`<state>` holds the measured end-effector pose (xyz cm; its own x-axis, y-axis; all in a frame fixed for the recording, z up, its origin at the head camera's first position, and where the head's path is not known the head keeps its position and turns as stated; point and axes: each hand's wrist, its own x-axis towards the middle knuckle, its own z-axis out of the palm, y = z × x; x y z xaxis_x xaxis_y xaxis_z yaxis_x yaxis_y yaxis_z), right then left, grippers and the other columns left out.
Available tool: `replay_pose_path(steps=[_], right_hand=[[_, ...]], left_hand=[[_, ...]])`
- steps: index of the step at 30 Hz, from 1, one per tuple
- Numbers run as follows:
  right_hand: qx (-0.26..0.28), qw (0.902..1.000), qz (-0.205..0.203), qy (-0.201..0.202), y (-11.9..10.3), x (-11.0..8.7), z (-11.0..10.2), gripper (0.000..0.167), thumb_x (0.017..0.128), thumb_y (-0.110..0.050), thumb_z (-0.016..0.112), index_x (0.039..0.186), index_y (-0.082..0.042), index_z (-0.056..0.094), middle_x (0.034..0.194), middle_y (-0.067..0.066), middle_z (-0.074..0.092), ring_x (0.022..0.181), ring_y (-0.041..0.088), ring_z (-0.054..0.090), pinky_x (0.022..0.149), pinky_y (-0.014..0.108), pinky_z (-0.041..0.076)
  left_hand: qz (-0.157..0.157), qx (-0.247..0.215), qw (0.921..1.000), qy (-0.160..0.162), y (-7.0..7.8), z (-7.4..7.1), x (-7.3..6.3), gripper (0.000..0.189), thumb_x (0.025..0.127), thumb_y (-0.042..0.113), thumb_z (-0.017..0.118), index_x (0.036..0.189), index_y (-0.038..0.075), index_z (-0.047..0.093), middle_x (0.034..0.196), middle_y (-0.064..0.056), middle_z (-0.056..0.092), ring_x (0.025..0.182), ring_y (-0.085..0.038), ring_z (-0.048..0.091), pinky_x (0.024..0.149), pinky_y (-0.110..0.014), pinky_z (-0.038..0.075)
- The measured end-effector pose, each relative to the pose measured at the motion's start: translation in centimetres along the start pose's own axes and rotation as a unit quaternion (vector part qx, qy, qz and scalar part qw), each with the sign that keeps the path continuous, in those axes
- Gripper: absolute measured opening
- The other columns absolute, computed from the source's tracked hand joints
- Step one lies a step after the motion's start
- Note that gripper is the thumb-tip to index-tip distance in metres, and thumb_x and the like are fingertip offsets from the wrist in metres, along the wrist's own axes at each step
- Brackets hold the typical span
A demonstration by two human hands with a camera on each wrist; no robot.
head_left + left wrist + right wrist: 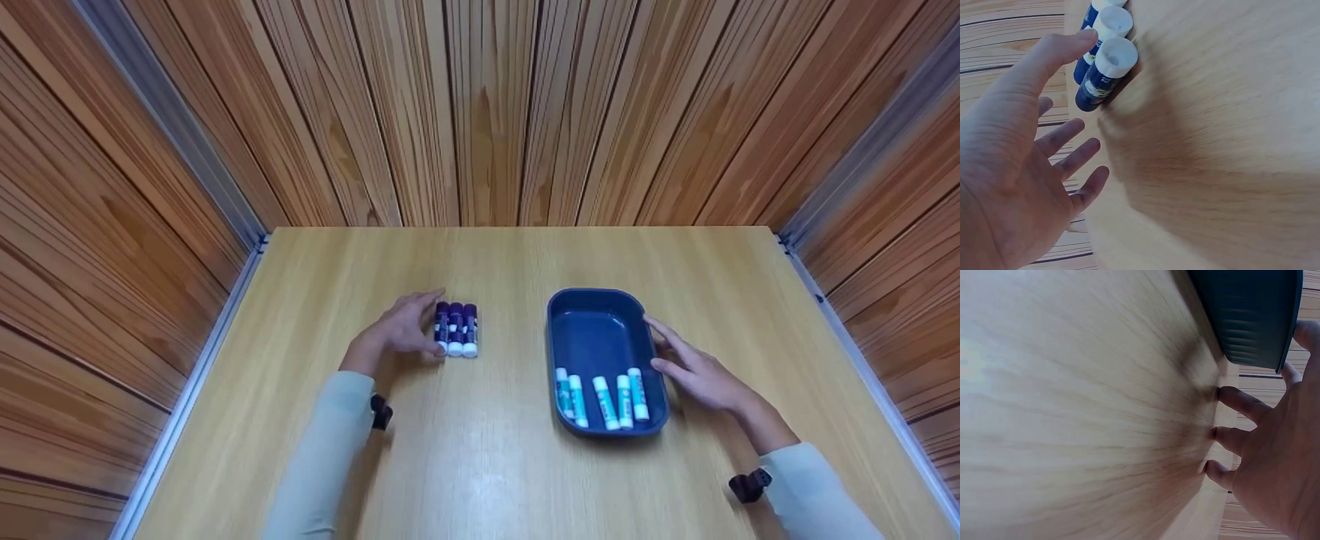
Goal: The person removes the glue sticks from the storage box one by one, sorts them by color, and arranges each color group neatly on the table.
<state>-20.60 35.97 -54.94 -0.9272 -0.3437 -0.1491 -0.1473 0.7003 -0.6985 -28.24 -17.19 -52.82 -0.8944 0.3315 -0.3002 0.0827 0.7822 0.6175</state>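
Observation:
Three dark purple glue sticks (456, 330) with white ends lie side by side left of the table's middle. My left hand (409, 324) is at their left side, its thumb by the white ends and a finger by the purple ends. In the left wrist view, the thumb passes in front of the glue sticks (1098, 84) and the other fingers are spread, holding nothing. On the right stands a dark blue tray (600, 341) with several teal-and-white glue sticks (605, 403) at its near end. My right hand (701, 375) rests its fingertips at the tray's right rim.
The light wooden table (480, 480) is bounded by wood-plank walls (495, 112) at the back and sides. Metal rails (187, 382) run along its side edges. Bare tabletop lies between the purple glue sticks and the tray.

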Motion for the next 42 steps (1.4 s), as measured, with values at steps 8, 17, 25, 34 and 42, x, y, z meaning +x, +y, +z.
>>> replay_pose_path(steps=[8, 17, 25, 34, 42], right_hand=[[0.002, 1.0, -0.002, -0.001, 0.3, 0.0, 0.3, 0.074, 0.121, -0.041, 0.051, 0.183, -0.031, 0.012, 0.181, 0.034, 0.033, 0.162, 0.065, 0.038, 0.123, 0.089, 0.036], [0.006, 1.0, 0.004, -0.005, 0.1, 0.1, -0.1, 0.075, 0.12, -0.043, 0.05, 0.183, -0.035, 0.01, 0.185, 0.031, 0.025, 0.165, 0.065, 0.032, 0.124, 0.09, 0.032], [0.002, 1.0, 0.002, -0.003, 0.1, 0.0, -0.1, 0.074, 0.121, -0.043, 0.049, 0.183, -0.035, 0.009, 0.183, 0.032, 0.029, 0.165, 0.065, 0.033, 0.123, 0.09, 0.032], [0.006, 1.0, -0.002, -0.001, 0.2, -0.1, 0.2, 0.074, 0.121, -0.04, 0.051, 0.183, -0.033, 0.011, 0.182, 0.032, 0.032, 0.164, 0.064, 0.037, 0.123, 0.089, 0.035], [0.007, 1.0, -0.003, 0.0, 0.0, -0.1, 0.1, 0.074, 0.121, -0.039, 0.05, 0.183, -0.03, 0.011, 0.18, 0.034, 0.033, 0.163, 0.065, 0.036, 0.123, 0.089, 0.034]], left_hand=[[0.025, 0.055, 0.9976, 0.032, 1.3, 0.6, -0.6, 0.105, 0.094, 0.043, 0.088, 0.18, 0.028, 0.029, 0.184, -0.019, 0.033, 0.172, -0.047, 0.029, 0.14, -0.074, 0.023], [0.072, 0.115, 0.9866, 0.091, 3.7, 1.6, -1.1, 0.101, 0.093, 0.051, 0.087, 0.177, 0.028, 0.036, 0.181, -0.016, 0.04, 0.167, -0.048, 0.037, 0.134, -0.079, 0.03], [0.082, 0.137, 0.9804, 0.115, 5.8, 2.8, -1.0, 0.1, 0.094, 0.052, 0.088, 0.176, 0.028, 0.037, 0.181, -0.015, 0.041, 0.167, -0.046, 0.039, 0.132, -0.081, 0.032], [0.103, 0.162, 0.9767, 0.096, 8.7, 4.7, -0.6, 0.097, 0.095, 0.056, 0.085, 0.176, 0.031, 0.038, 0.179, -0.013, 0.044, 0.166, -0.044, 0.042, 0.131, -0.074, 0.037], [0.122, 0.187, 0.9711, 0.085, 11.8, 6.2, -0.5, 0.093, 0.096, 0.06, 0.083, 0.175, 0.034, 0.04, 0.179, -0.008, 0.047, 0.167, -0.04, 0.044, 0.134, -0.074, 0.035]])
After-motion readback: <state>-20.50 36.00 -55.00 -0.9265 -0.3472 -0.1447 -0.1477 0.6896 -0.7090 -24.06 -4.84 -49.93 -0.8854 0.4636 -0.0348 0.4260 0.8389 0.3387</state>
